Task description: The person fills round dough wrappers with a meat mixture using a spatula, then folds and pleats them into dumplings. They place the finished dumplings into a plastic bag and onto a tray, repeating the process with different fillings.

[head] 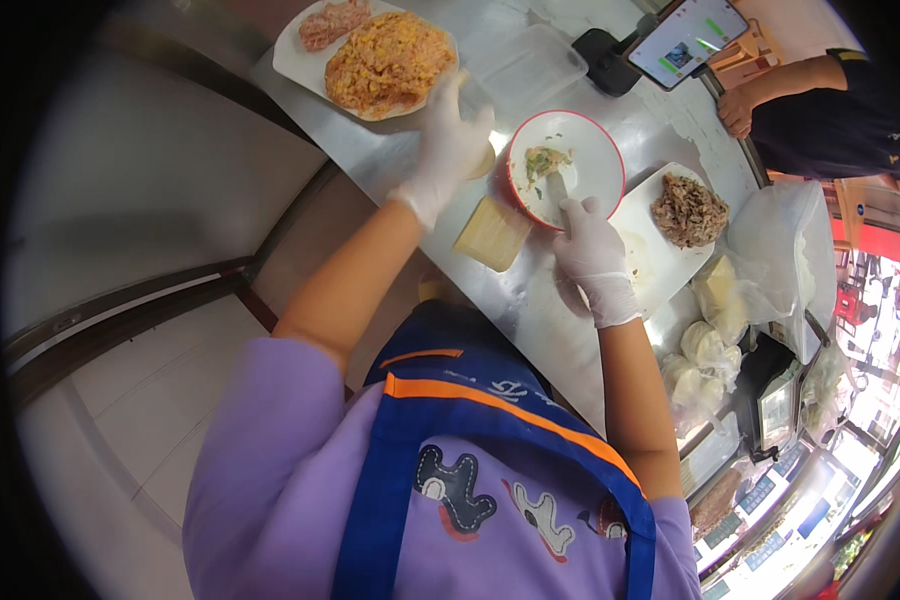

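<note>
My right hand (pixel 591 244), in a thin white glove, grips a spreading spatula (pixel 557 187). The blade reaches into a white bowl with a red rim (pixel 621 169). A little green-flecked filling (pixel 546 163) clings inside the bowl. My left hand (pixel 454 146), gloved too, hovers by the edge of a white plate (pixel 300 67) heaped with minced filling with yellow corn (pixel 390 64). Something pale yellow shows at its fingertips, too blurred to name. Partly behind that hand is a round pale object (pixel 484 163). Between my hands lies a stack of square yellowish dough wrappers (pixel 493 234).
Another white plate (pixel 634 259) bears brownish mince (pixel 690 210). Bagged pale pieces (pixel 709 352) lie at the right of the steel table (pixel 525 322). Farther back are a clear plastic container (pixel 532 67) and a phone on a stand (pixel 686 41). A person's hand (pixel 735 111) rests at the far edge.
</note>
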A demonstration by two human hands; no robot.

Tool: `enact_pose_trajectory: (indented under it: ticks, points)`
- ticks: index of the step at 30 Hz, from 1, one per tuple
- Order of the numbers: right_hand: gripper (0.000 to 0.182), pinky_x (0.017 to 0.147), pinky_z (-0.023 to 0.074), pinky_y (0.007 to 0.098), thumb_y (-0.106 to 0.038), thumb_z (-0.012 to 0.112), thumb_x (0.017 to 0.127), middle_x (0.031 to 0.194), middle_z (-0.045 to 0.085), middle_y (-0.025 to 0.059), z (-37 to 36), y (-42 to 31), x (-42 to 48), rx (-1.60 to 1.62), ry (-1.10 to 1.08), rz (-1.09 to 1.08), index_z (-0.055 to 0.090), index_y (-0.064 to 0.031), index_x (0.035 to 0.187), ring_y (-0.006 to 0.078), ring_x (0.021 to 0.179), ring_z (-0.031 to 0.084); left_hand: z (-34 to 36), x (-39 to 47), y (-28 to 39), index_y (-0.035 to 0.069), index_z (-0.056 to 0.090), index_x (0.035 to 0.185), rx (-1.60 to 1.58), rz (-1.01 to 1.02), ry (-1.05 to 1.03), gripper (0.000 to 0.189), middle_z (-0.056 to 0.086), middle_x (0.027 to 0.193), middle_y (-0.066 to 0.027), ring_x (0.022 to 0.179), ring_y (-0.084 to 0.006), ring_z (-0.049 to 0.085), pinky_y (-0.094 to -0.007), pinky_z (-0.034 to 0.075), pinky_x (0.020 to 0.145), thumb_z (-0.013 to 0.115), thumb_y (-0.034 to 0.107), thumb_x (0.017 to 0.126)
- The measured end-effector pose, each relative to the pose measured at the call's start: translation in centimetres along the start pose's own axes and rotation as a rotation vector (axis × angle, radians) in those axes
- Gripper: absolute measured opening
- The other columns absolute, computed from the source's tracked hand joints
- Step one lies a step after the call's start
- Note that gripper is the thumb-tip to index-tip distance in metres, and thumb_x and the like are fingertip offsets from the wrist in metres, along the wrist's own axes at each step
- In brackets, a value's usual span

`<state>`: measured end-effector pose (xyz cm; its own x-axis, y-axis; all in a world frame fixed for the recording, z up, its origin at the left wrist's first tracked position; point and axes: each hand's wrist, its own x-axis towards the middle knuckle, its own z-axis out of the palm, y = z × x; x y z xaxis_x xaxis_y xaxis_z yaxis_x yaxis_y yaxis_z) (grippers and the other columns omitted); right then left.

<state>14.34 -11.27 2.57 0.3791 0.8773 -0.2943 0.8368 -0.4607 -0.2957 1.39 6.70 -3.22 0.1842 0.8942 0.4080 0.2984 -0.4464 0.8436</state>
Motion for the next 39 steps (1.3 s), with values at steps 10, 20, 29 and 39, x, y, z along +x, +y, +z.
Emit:
enact_pose_trajectory:
  ticks: [10, 20, 29, 39]
  points:
    - [0.028, 0.082, 0.0447, 0.0421, -0.002, 0.040, 0.078, 0.100, 0.059, 0.0198, -3.0, 2.8, 0.3, 0.274, -0.005, -0.069, 0.050, -0.0055, 0.104, 0.0372, 0.092, 0.058, -2.0, -11.6, 1.2, 0.008, 0.061, 0.074, 0.356, 0.259, -0.738, 0.011, 0.054, 0.084, -0.0079, 0.082, -0.0270, 0.055, -0.0395, 0.048, 0.065, 0.061, 0.018, 0.070]
    - [0.035, 0.074, 0.0433, 0.0260, 0.002, 0.042, 0.077, 0.094, 0.056, 0.0072, -5.8, 1.3, 2.0, 0.714, -0.123, -0.065, 0.052, -0.0030, 0.110, 0.0121, 0.077, 0.052, -5.3, -8.1, -0.5, -0.001, 0.060, 0.070, -0.183, -0.410, -0.910, 0.008, 0.064, 0.097, -0.0123, 0.086, -0.0197, 0.059, -0.0293, 0.047, 0.075, 0.058, 0.007, 0.072]
    - [0.030, 0.051, 0.0432, 0.0192, -0.007, 0.047, 0.088, 0.088, 0.052, 0.0025, -4.7, -4.6, 1.5, 1.031, -0.196, 0.176, 0.049, -0.0044, 0.118, 0.0049, 0.064, 0.048, -7.4, -5.8, -1.2, 0.000, 0.059, 0.093, -0.293, -0.639, -0.771, 0.027, 0.061, 0.097, -0.0077, 0.089, -0.0196, 0.059, -0.0311, 0.047, 0.076, 0.056, 0.026, 0.086]
    - [0.018, 0.053, 0.0344, 0.0207, -0.016, 0.059, 0.087, 0.064, 0.045, -0.0071, 1.4, -5.4, -2.5, 0.929, -0.281, 0.232, 0.060, -0.0014, 0.097, 0.0023, 0.060, 0.040, -4.8, -7.6, -0.5, 0.000, 0.061, 0.092, 0.309, -0.129, -0.763, 0.028, 0.056, 0.102, -0.0138, 0.092, -0.0326, 0.056, -0.0400, 0.047, 0.081, 0.067, 0.019, 0.072]
